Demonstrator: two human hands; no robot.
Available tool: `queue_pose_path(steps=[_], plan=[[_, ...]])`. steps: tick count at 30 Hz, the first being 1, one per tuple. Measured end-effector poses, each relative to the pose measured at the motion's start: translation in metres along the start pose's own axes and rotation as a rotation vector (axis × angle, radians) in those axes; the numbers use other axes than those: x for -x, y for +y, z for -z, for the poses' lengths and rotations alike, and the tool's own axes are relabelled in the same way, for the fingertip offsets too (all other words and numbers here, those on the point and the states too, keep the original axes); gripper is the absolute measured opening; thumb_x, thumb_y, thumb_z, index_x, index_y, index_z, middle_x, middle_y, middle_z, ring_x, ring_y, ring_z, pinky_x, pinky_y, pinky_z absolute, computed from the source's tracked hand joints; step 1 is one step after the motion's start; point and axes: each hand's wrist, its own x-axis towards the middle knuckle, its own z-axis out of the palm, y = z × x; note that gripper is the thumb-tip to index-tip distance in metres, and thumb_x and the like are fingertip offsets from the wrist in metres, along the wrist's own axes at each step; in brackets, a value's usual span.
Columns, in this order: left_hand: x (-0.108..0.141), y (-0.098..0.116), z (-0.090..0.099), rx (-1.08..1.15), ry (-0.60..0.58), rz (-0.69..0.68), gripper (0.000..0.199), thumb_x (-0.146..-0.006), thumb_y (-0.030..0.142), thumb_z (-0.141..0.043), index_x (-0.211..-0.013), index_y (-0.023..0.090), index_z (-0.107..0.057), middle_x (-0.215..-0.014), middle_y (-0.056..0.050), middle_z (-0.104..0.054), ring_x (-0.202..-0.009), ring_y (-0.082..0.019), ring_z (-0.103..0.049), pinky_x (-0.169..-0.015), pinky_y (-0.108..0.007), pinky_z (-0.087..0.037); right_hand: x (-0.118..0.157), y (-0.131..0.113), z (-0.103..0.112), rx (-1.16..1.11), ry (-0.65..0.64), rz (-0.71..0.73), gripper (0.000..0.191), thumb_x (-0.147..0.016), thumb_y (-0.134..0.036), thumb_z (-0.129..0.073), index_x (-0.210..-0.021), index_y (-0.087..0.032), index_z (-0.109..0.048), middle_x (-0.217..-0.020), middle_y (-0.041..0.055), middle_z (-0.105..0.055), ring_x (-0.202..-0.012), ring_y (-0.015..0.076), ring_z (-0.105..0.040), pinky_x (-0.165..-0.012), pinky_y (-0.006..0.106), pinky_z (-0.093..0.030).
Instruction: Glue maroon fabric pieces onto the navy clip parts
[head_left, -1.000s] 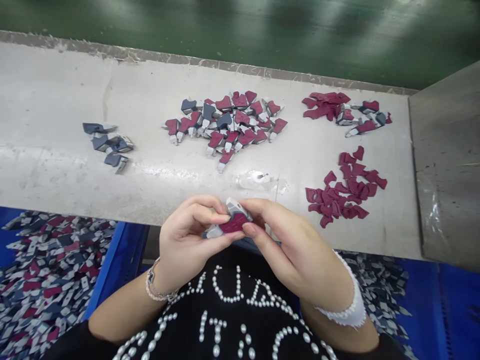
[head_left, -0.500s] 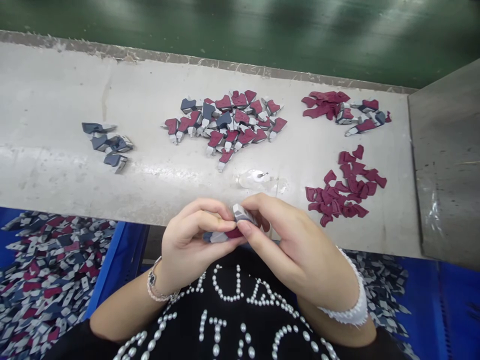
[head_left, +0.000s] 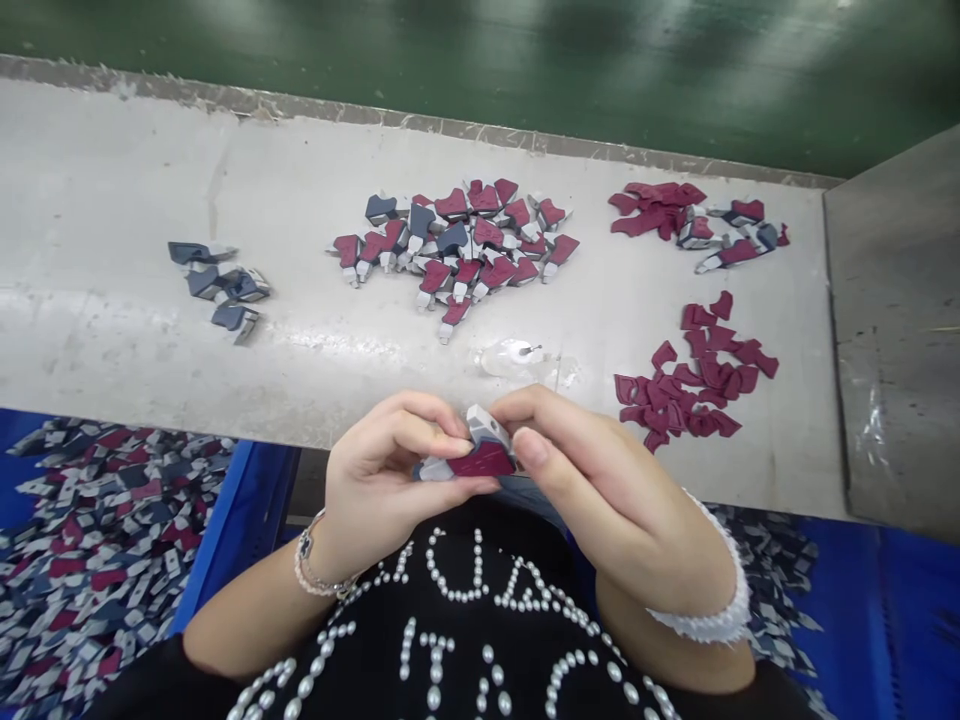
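Observation:
My left hand (head_left: 397, 460) pinches a small grey, white and maroon piece (head_left: 484, 455) between thumb and fingers, in front of my chest. Its maroon face shows. On the piece's right side, my right hand (head_left: 592, 480) has its fingers behind the piece and its thumb lifted off the face. Beyond my hands on the white table (head_left: 322, 380) lies a pile of assembled pieces (head_left: 465, 240), mostly maroon-faced. Loose maroon parts (head_left: 694, 375) are spread to the right. A small clear bottle with a thin metal tip (head_left: 510, 355) lies just past my fingers.
Dark grey pieces (head_left: 225, 285) lie at the left of the table. More maroon parts (head_left: 656, 208) and several assembled pieces (head_left: 739, 235) are at the back right. Blue bins full of pieces (head_left: 112, 560) stand below the front edge. A metal panel (head_left: 900, 320) closes the right side.
My right thumb has lifted off the piece, and the right hand has opened slightly. The piece is turned so more of its maroon face shows. The view has shifted slightly.

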Motion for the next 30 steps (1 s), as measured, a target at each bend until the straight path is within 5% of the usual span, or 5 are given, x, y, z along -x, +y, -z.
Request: queue_pose_path(steps=[8,18,24,30], plan=[[0.002,-0.001,-0.003,0.015,0.05,0.011,0.032,-0.066,0.002,-0.086,-0.086,0.021,-0.07,-0.088,0.0,-0.066,-0.079,-0.012,-0.069,-0.069,-0.023,-0.064,-0.001,0.004,-0.017,0.2,0.144,0.063,0.016,-0.104,-0.02,-0.04,-0.092,-0.02,-0.051,-0.078,0.0007,-0.057,-0.07,0.0161,-0.056,-0.065,0.029,-0.043],[0.002,0.0,-0.001,0.015,0.036,-0.027,0.035,-0.063,0.005,-0.089,-0.089,0.021,-0.072,-0.086,0.0,-0.067,-0.076,-0.011,-0.069,-0.068,-0.022,-0.065,0.005,0.002,-0.01,0.221,0.138,0.105,0.022,-0.099,-0.007,-0.04,-0.106,-0.018,-0.057,-0.087,0.0028,-0.065,-0.08,0.0164,-0.061,-0.072,0.028,-0.047],[0.001,0.004,-0.001,0.028,0.058,0.003,0.031,-0.065,0.005,-0.088,-0.087,0.019,-0.07,-0.085,0.0,-0.065,-0.078,-0.011,-0.069,-0.07,-0.02,-0.063,0.008,-0.004,-0.001,0.05,0.017,0.023,0.024,-0.105,-0.021,-0.037,-0.116,-0.019,-0.058,-0.097,0.0027,-0.067,-0.087,0.0155,-0.063,-0.077,0.028,-0.048],[0.005,0.003,-0.001,-0.002,0.035,0.009,0.032,-0.069,-0.003,-0.081,-0.089,0.018,-0.068,-0.092,0.0,-0.064,-0.084,-0.01,-0.068,-0.076,-0.017,-0.06,0.004,-0.001,-0.007,0.119,0.065,0.035,0.013,-0.1,-0.019,-0.052,-0.111,-0.016,-0.058,-0.09,0.0006,-0.063,-0.078,0.0135,-0.058,-0.069,0.027,-0.045]])
